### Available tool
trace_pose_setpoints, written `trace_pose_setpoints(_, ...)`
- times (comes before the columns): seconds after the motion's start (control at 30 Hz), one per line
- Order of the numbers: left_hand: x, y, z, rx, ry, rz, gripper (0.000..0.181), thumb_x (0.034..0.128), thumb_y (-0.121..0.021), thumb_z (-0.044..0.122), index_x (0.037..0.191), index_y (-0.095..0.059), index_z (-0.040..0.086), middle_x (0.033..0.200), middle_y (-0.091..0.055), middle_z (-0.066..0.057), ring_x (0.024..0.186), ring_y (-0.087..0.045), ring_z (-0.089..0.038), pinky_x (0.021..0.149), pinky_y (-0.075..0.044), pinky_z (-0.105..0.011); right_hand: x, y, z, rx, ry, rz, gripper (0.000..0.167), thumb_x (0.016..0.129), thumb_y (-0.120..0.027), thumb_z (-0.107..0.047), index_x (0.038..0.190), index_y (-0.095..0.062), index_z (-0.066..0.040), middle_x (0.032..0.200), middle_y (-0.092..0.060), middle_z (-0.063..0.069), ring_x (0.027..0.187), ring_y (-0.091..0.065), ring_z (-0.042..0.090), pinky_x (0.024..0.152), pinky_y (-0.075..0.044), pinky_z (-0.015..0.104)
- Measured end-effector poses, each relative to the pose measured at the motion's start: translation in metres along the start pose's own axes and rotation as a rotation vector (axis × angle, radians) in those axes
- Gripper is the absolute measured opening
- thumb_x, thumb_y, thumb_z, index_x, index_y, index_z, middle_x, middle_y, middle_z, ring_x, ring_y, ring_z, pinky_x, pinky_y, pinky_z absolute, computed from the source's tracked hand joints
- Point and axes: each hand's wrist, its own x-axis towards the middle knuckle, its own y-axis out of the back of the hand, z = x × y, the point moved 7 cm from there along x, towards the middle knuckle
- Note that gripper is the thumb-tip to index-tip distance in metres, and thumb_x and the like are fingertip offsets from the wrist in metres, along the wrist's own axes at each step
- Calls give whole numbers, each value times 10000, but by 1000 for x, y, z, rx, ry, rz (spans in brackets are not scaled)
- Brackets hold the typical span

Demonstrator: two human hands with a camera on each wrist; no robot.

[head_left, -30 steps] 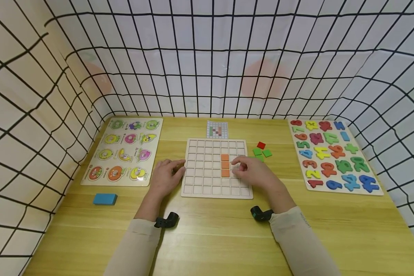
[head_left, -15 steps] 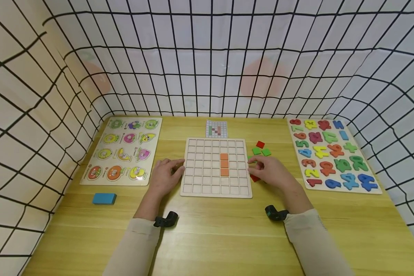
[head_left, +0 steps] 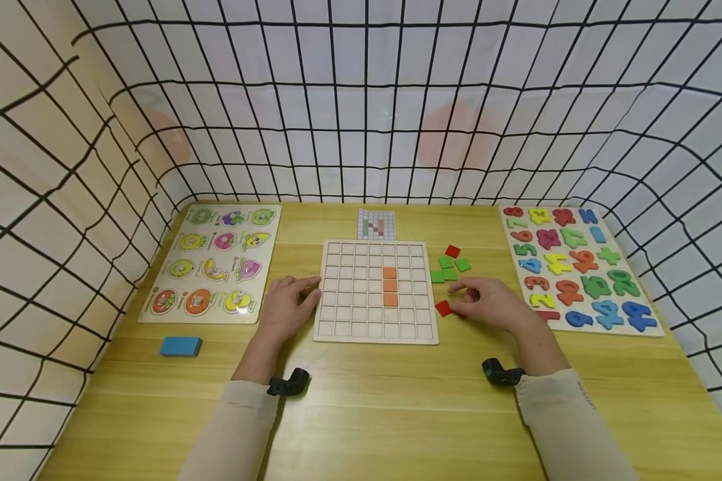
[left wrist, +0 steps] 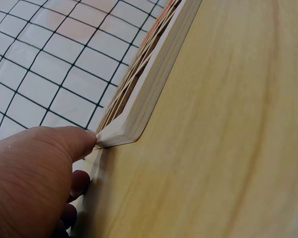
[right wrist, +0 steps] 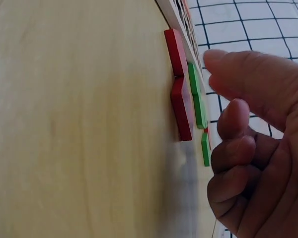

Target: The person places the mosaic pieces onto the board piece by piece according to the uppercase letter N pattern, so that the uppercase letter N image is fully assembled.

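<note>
A person's left hand [head_left: 287, 304] is resting on a wooden table [head_left: 373, 401], its fingertips touching the edge of a pale grid board [head_left: 359, 299] without clenching it. The right hand [head_left: 487, 304] is hovering low across from it, grasping nothing, its thumb and forefinger parted. At its fingertips, two red tiles [head_left: 443, 308] are lying end to end, one partly hidden by the hand in the head view; whether the fingers are touching them, I am not managing to tell.

Just beyond that right hand, four green tiles [head_left: 449, 274] are lying loosely grouped, with another red tile [head_left: 452, 251] sitting farther out. Between the two hands, three orange tiles [head_left: 390, 286] are filling adjoining squares of one column on the board. Ahead of both hands, a small patterned card [head_left: 376, 225] is lying beside the board's far edge.

Out to the left of the left hand, a fruit puzzle board [head_left: 180, 318] is lying flat, with a blue block [head_left: 180, 346] sitting nearer the person. To the right of the right hand, a letter-and-number board [head_left: 606, 268] is showing its bright pieces. Black wire mesh [head_left: 366, 25] is rising behind everything.
</note>
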Motion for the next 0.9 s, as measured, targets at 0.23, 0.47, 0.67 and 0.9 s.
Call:
trace_pose_setpoints(0.23,0,0,-1,-1,7,-1,357,990,-635,365,1318,-704,241,941,-653,-47,937,-498,-250,803,-368,-345,-1,-4,4,28,-14,-36,361,906,-770,-341,1225,-678,-198,853,-531,47,783,-503,219,672,-377,335)
trace_pose_setpoints(0.47,1,-2,-2,1,6,-2,360,990,-636,367,1322,-702,241,937,-651,-44,945,-506,-249,810,-376,-347,0,-9,2,32,-7,-47,389,888,-788,-334,1232,-678,-189,828,-525,45,763,-501,219,668,-378,333)
trace_pose_setpoints(0.67,1,-1,-2,-7,-1,5,361,991,-636,360,1321,-703,230,948,-659,-51,954,-512,-253,816,-381,-353,1,-12,-1,25,-16,-58,401,895,-784,-313,1260,-671,-190,826,-518,44,758,-495,218,671,-373,331)
trace_pose_setpoints(0.9,0,-1,-2,-1,-8,10,360,994,-632,361,1321,-703,227,961,-668,-53,957,-513,-255,821,-385,-360,1,-14,-4,48,-28,-60,394,893,-790,-288,1255,-679,-181,843,-512,49,781,-490,220,686,-369,336)
